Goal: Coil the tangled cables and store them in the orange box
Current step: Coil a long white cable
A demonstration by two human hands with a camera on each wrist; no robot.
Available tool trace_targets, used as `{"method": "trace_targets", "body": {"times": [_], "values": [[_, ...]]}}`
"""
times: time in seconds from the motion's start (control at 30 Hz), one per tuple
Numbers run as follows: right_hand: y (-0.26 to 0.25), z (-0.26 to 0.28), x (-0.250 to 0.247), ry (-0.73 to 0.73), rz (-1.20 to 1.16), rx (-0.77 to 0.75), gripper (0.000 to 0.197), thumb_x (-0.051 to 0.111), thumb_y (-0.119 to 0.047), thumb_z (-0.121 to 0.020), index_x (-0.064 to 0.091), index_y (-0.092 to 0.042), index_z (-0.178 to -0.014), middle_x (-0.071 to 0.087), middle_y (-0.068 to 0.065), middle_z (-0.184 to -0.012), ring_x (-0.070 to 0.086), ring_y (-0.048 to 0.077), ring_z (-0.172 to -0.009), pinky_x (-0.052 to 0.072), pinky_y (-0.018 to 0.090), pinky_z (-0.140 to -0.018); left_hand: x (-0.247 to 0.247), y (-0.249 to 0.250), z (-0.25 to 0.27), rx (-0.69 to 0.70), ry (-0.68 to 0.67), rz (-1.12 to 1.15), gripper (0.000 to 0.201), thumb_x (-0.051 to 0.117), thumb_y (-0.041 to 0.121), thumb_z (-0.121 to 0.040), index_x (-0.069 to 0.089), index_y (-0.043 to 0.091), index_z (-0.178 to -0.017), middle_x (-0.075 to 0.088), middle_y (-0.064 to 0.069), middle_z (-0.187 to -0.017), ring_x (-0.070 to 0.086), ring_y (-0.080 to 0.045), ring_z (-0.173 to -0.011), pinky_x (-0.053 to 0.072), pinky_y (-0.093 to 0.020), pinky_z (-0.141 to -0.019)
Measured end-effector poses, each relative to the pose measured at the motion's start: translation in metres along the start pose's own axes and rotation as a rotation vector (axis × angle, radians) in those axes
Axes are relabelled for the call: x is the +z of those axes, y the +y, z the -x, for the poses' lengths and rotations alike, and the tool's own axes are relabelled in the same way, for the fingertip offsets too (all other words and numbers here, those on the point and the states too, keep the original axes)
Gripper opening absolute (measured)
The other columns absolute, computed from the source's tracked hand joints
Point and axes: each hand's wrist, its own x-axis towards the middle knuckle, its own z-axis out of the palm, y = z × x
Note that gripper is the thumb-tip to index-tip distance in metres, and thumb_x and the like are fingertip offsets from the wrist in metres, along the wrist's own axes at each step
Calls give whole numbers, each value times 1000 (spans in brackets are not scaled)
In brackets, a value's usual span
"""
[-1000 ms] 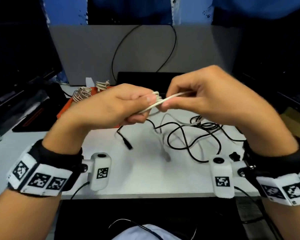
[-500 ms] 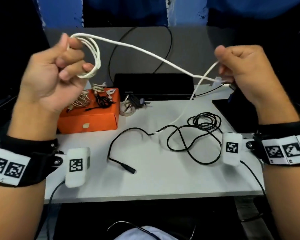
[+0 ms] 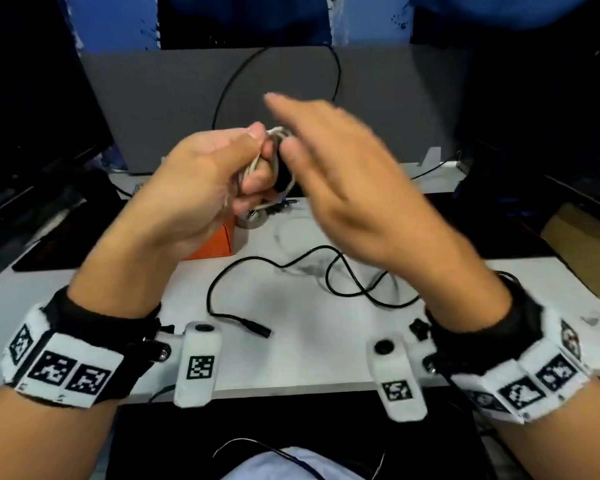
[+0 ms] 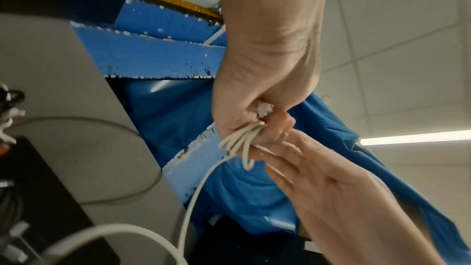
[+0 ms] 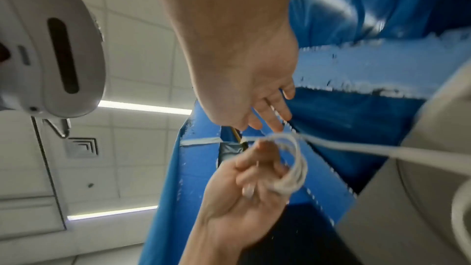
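Head view: both hands raised above the surface [image 3: 291, 344].
Left hand [image 3: 201, 188]: fingers clamped on the coiled white cable [image 3: 274, 140].
Right hand [image 3: 347, 174]: fingers straight, apart, just beside the coil.
Orange box [image 3: 219, 242]: below the left fingers.
Black cable [image 3: 329, 271]: loose below the right fingers.

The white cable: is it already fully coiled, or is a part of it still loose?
Partly coiled. The left hand grips several loops of the white cable, but one strand runs free from them.
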Motion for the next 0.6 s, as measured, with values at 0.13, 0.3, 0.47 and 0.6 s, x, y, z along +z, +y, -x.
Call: {"method": "trace_targets", "body": {"times": [0.13, 0.3, 0.47, 0.6], "values": [[5, 3, 10, -27, -250, 35, 41, 36, -26, -112, 52, -17, -148, 60, -3, -126, 60, 10, -114, 49, 32, -98, 5, 7, 10, -36, -146, 261, 40, 37, 28, -107, 63, 15, -79, 46, 5, -51, 51, -14, -49, 49, -26, -68], [15, -1, 2, 22, -528, 53, 29, 38, -12, -113, 64, -11, -125, 62, -24, -94, 62, -9, -75, 42, 5, -68, 6, 9, 10, -49, -309, 596, 47, 27, 26, -110, 67, 7, -96, 47, 9, -45, 72, -15, -74, 52, -30, -97], [28, -1, 1, -128, -306, 194, 28, 40, -32, -112, 65, -27, -124, 53, -21, -61, 51, 1, -57, 39, 19, -60, -9, 21, 8, 144, -133, 1037, 38, 34, 9, -110, 61, -18, -106, 60, -8, -87, 69, -37, -102, 37, -40, -113], [17, 7, 8, -547, -81, 178, 28, 42, -40, -110, 57, -28, -130, 59, -9, -72, 57, 8, -67, 51, 39, -68, -13, 15, 3, 278, 71, 1029, 45, 31, 14, -113, 66, -11, -99, 66, -1, -98, 70, -22, -99, 48, -32, -105]]}}
